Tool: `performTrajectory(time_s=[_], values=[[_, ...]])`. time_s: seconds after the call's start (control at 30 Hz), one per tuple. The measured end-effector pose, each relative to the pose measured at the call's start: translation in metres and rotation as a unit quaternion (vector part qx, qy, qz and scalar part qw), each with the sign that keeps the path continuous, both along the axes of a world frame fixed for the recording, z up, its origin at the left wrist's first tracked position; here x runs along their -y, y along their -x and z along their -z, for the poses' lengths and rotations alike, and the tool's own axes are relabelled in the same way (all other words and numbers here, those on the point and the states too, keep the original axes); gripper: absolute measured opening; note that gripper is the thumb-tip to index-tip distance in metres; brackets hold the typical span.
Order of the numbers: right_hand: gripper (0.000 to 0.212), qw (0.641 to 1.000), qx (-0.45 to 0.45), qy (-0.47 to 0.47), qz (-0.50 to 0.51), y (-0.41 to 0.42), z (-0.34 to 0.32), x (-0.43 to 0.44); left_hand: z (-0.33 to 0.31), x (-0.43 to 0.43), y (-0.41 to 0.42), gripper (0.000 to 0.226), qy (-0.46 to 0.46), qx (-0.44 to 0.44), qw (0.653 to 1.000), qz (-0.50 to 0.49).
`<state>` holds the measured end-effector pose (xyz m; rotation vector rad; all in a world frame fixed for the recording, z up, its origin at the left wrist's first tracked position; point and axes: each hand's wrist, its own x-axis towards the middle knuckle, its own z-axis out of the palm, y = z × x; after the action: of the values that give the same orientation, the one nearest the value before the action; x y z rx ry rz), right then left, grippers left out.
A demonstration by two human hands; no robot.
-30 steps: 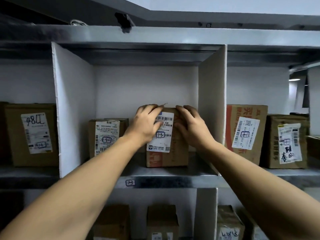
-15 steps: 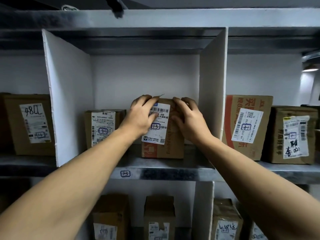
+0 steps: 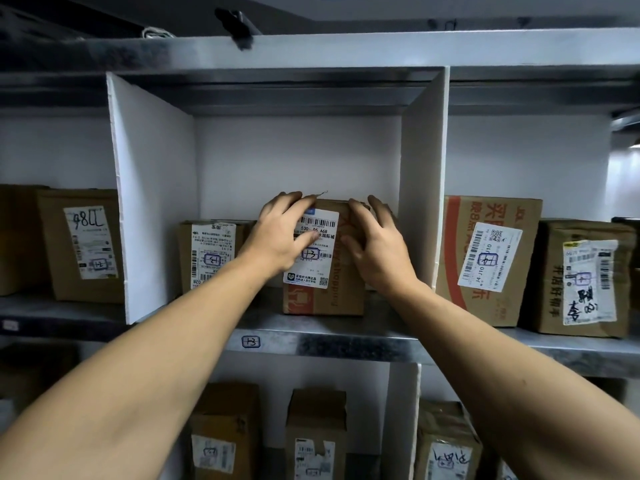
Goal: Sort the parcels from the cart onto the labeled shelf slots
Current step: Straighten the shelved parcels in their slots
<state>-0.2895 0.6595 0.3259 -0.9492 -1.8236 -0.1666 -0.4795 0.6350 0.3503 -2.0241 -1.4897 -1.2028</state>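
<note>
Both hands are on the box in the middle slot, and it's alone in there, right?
Not alone: the head view shows a second box beside it, on its left. The left hand and right hand are both on the box in the middle slot.

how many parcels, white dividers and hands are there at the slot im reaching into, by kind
cardboard parcels: 2, the held parcel and the smaller parcel
white dividers: 2, left divider and right divider
hands: 2, left hand and right hand
total: 6
</note>
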Motion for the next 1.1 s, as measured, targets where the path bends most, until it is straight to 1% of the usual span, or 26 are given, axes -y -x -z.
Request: performTrajectory(time_s=[0.17, 0.27, 0.33, 0.47, 0.57, 0.77, 0.9, 1.0, 1.1], values=[[0.053, 0.999, 0.023, -0.013, 0.023, -0.001, -0.004, 0.016, 0.001, 0.017, 0.003, 0.061, -0.025, 0.030, 0.999, -0.003], [0.050, 0.999, 0.035, -0.018, 0.035, -0.002, -0.004, 0.027, 0.000, 0.030, 0.007, 0.058, -0.029, 0.014, 0.999, 0.006], [0.054, 0.998, 0.048, -0.024, 0.045, -0.003, -0.002, 0.036, 0.001, 0.039, 0.010, 0.056, -0.035, 0.018, 0.999, 0.017], [0.060, 0.996, 0.052, -0.016, 0.068, -0.009, 0.005, 0.057, 0.003, 0.058, 0.009, 0.054, -0.044, 0.063, 0.996, 0.052], [0.060, 0.993, 0.078, 0.001, 0.091, -0.021, 0.012, 0.072, 0.006, 0.070, 0.005, 0.055, -0.022, 0.028, 0.997, 0.063], [0.060, 0.978, 0.130, -0.019, 0.163, -0.054, 0.020, 0.106, 0.016, 0.085, -0.016, 0.055, -0.013, -0.049, 0.996, 0.071], [0.056, 0.968, 0.140, -0.020, 0.207, -0.087, 0.026, 0.125, 0.019, 0.089, -0.046, 0.054, -0.013, -0.045, 0.994, 0.100], [0.054, 0.963, 0.129, -0.013, 0.237, -0.117, 0.025, 0.134, 0.020, 0.090, -0.074, 0.053, -0.016, -0.065, 0.990, 0.125], [0.057, 0.961, 0.116, 0.004, 0.251, -0.145, 0.021, 0.138, 0.014, 0.088, -0.104, 0.052, -0.019, -0.059, 0.988, 0.142]])
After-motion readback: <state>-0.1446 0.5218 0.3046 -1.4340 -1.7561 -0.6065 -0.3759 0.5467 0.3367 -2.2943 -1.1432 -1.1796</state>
